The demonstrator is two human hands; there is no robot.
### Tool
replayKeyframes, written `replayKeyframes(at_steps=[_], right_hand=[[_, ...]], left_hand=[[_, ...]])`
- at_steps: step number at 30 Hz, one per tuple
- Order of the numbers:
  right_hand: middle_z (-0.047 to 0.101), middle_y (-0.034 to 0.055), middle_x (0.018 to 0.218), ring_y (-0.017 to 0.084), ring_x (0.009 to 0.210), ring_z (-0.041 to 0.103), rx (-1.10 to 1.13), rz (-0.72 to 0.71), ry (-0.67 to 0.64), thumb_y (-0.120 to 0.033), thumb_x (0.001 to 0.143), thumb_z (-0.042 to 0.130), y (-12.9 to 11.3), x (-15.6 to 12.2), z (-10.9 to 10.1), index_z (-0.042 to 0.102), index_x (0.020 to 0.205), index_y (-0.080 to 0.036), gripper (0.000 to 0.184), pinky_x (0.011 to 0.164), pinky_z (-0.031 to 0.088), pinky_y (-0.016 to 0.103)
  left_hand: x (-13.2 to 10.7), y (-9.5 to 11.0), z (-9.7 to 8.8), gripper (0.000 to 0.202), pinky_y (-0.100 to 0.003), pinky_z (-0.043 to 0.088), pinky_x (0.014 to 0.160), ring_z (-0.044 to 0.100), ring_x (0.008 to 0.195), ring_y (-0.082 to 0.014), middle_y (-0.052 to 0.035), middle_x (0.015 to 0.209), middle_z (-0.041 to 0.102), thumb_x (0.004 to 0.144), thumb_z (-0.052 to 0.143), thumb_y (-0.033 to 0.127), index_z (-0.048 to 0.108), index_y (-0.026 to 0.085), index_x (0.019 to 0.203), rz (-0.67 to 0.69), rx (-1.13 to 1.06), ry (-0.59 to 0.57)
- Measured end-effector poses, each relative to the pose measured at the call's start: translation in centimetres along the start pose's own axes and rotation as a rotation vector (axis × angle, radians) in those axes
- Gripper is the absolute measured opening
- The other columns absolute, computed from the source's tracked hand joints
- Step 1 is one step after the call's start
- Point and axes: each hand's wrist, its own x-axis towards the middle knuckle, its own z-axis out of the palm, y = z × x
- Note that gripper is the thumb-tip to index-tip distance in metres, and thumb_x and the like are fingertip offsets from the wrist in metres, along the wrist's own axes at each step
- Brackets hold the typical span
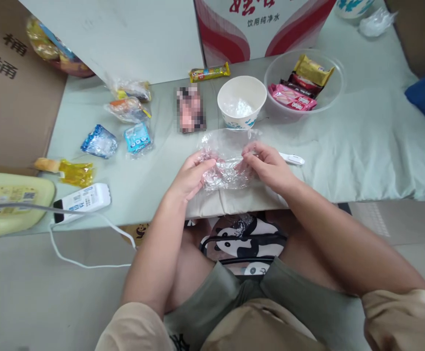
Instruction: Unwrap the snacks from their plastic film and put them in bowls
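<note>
Between my two hands a clear, crinkled plastic bag (229,173) is stretched above the front of the covered table. My left hand (193,173) grips its left side, thumb on top. At the right side, my right hand (269,163) pinches the film between thumb and fingers. Just beyond the bag stands a white paper bowl (241,95) with a blue pattern and some clear plastic inside. A white utility-knife-like tool (293,159) lies partly hidden behind my right hand. Right of the bowl, a clear plastic basin (331,97) holds several wrapped snacks (300,87).
Wrapped snacks (128,109) and a blue packet (138,138) lie to the left. Farther left are a white device (84,201) with a cable and a yellowish jug (10,200). A yellow snack stick (210,72) lies before a red-and-white carton (263,29). A panda-print bin (249,239) stands between my legs.
</note>
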Motion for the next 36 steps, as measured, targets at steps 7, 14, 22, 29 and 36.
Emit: replayKeyframes(at_steps=[7,14,22,29,36], right_hand=[[0.048,-0.0095,0.055,0.009,0.046,0.044,0.033,-0.014,-0.019,-0.054,0.083,0.077,0.5,0.2,0.1,0.062,0.107,-0.025,0.04,0.047,0.037,0.022],[0.061,-0.0018,0.074,0.012,0.065,0.055,0.281,-0.041,-0.012,-0.037,0.073,0.077,0.3,-0.6,-0.4,0.066,0.083,-0.023,0.02,0.061,0.046,0.025],[0.055,-0.003,0.071,0.013,0.062,0.051,-0.007,-0.012,0.058,-0.047,0.074,0.079,0.3,-1.6,-1.0,0.052,0.089,-0.024,0.038,0.057,0.043,0.026],[0.058,-0.0032,0.075,0.013,0.065,0.052,-0.103,0.034,0.255,-0.037,0.067,0.08,0.7,-1.6,0.0,0.056,0.098,-0.023,0.042,0.061,0.041,0.027],[0.052,-0.0043,0.068,0.011,0.062,0.043,-0.177,-0.14,0.225,-0.044,0.072,0.08,0.2,-2.8,1.6,0.053,0.077,-0.023,0.035,0.061,0.034,0.026]], left_hand=[[-0.5,0.4,-1.5,0.056,-0.021,0.049,0.046,0.064,0.051,-0.0126,0.0059,0.062,0.065,0.071,0.087,0.039,0.061,0.022,0.117,0.007,0.098,-0.095],[-1.0,0.9,-2.4,0.037,-0.021,0.053,0.051,0.068,0.058,-0.0128,0.0069,0.065,0.061,0.067,0.084,0.028,0.057,0.022,0.092,0.038,-0.008,-0.141],[-0.4,0.6,-1.7,0.024,-0.02,0.039,0.053,0.049,0.058,-0.0079,0.0029,0.066,0.055,0.065,0.078,0.03,0.057,0.017,0.07,0.175,0.339,-0.206],[0.2,-0.7,-1.6,0.047,-0.029,0.052,0.076,0.062,0.086,-0.0145,0.0,0.097,0.064,0.068,0.083,0.022,0.054,0.027,0.105,0.408,0.369,-0.006],[-0.8,-1.1,-0.8,0.038,-0.034,0.052,0.089,0.065,0.103,-0.0195,-0.0057,0.114,0.069,0.076,0.08,0.037,0.061,0.022,0.106,0.439,0.514,-0.108]])
